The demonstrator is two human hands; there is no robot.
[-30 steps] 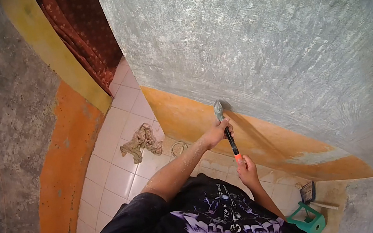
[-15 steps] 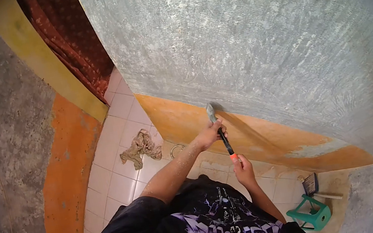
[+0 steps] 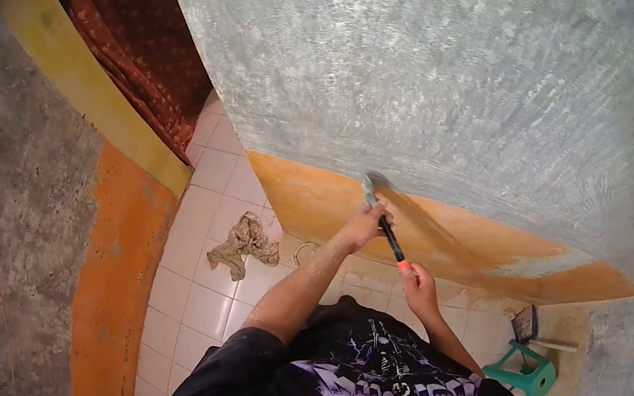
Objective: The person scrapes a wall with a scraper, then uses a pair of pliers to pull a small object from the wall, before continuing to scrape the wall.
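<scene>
My left hand is closed around the upper shaft of a long-handled scraper, just below its grey head. Lower down, my right hand grips the end of the black handle, by its orange band. The scraper's head is against or very close to the wall, near where the scraped grey surface meets the orange paint. Its blade edge is too small to make out. Pale dust specks my left forearm.
A crumpled cloth lies on the tiled floor at left. A green plastic stool stands at lower right, beside a dark flat object. A red curtain hangs in the doorway. Another wall rises at far left.
The view has turned slightly, shifting the doorway right and the stool a little left and down. The scraper's head sits slightly lower on the wall. Both hands keep their hold.
</scene>
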